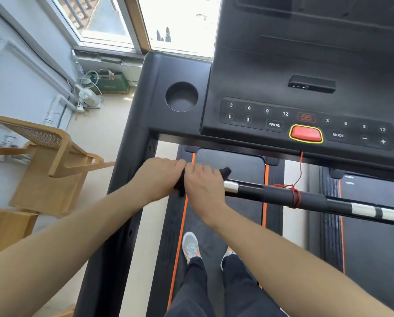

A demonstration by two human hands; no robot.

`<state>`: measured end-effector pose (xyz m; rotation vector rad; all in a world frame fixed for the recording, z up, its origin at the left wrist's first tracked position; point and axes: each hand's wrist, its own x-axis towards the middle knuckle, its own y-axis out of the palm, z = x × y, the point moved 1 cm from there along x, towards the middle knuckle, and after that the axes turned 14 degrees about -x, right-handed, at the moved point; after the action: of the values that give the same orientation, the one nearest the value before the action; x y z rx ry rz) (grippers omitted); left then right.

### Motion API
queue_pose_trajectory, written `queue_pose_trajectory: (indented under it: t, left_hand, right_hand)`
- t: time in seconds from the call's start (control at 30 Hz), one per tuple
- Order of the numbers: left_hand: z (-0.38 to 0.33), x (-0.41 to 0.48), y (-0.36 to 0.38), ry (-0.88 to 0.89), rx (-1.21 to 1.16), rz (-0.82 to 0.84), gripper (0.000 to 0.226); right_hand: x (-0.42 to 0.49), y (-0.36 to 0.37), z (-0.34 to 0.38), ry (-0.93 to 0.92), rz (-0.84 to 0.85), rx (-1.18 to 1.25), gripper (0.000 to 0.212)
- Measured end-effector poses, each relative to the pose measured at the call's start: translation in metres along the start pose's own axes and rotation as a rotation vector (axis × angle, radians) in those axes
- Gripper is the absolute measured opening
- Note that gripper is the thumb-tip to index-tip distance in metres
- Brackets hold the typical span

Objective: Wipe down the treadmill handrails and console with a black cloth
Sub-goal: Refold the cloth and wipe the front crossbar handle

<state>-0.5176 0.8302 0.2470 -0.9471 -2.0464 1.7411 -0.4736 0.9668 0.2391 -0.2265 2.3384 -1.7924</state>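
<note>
The black treadmill console [283, 72] fills the upper right, with a button panel, a red stop key [305, 133] and a round cup holder [181, 96]. Below it a black crossbar handrail [310, 196] with silver sensor bands runs to the right, a red cord wound around it. Its left end is wrapped in a black cloth [224, 172]. My right hand [204, 185] is closed over the cloth on the bar. My left hand [160, 173] touches it from the left, fingers curled onto the cloth's edge. The left side handrail [123, 179] slopes down beside my left forearm.
My feet in grey shoes stand on the treadmill belt [228, 225] with orange side stripes. A wooden chair [52, 156] stands left of the treadmill. A white fan and a green box [113, 83] lie on the floor by the window. A second belt shows at right.
</note>
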Motion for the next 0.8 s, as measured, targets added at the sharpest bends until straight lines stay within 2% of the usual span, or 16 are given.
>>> queue_pose_trajectory:
  t: [0.07,0.13,0.17,0.2,0.3,0.37,0.43,0.47,0.53,0.6,0.67,0.7,0.73,0.8]
  left_hand:
    - [-0.001,-0.011,0.015,0.036,0.124,-0.179,0.027]
    - [-0.003,-0.012,0.020,-0.011,0.139,-0.192,0.030]
    - [-0.005,-0.007,0.015,-0.041,0.111,-0.112,0.031]
    - [-0.004,0.001,0.006,-0.071,0.069,0.029,0.029]
    - [0.004,0.033,-0.024,-0.245,-0.237,0.575,0.025]
    - [0.000,0.052,-0.034,-0.353,-0.450,0.811,0.021]
    - [-0.010,0.058,-0.033,-0.341,-0.447,0.830,0.022]
    - [-0.016,0.056,-0.029,-0.317,-0.382,0.778,0.022]
    - [-0.028,0.046,-0.017,-0.260,-0.176,0.499,0.024]
    - [-0.045,0.031,0.002,-0.161,0.016,0.137,0.028]
    - [-0.059,0.021,0.015,-0.122,0.108,-0.080,0.034]
    - [-0.062,0.021,0.014,-0.118,0.114,-0.086,0.033]
    - [-0.061,0.025,0.012,-0.134,0.083,-0.017,0.028]
    - [-0.058,0.042,-0.005,-0.219,-0.064,0.269,0.024]
  right_hand:
    - [-0.003,0.009,0.004,0.005,-0.122,-0.040,0.030]
    - [0.002,0.002,0.000,-0.022,-0.092,-0.039,0.029]
    - [0.007,-0.002,-0.005,-0.080,-0.009,-0.001,0.028]
    - [0.017,-0.006,-0.012,-0.147,0.160,0.084,0.027]
    - [0.052,-0.003,-0.037,-0.317,0.803,0.440,0.037]
    - [0.064,-0.004,-0.046,-0.339,0.992,0.566,0.041]
    - [0.060,-0.004,-0.047,-0.333,0.983,0.527,0.038]
    - [0.053,-0.004,-0.047,-0.320,0.905,0.460,0.034]
    - [0.027,-0.002,-0.049,-0.210,0.582,0.268,0.026]
    - [-0.010,0.010,-0.049,-0.118,0.157,0.000,0.031]
    - [-0.031,0.019,-0.053,-0.089,-0.036,-0.088,0.038]
    - [-0.031,0.020,-0.057,-0.104,-0.012,-0.076,0.037]
    - [-0.023,0.017,-0.064,-0.132,0.096,-0.026,0.031]
    - [0.001,0.005,-0.083,-0.211,0.488,0.185,0.023]
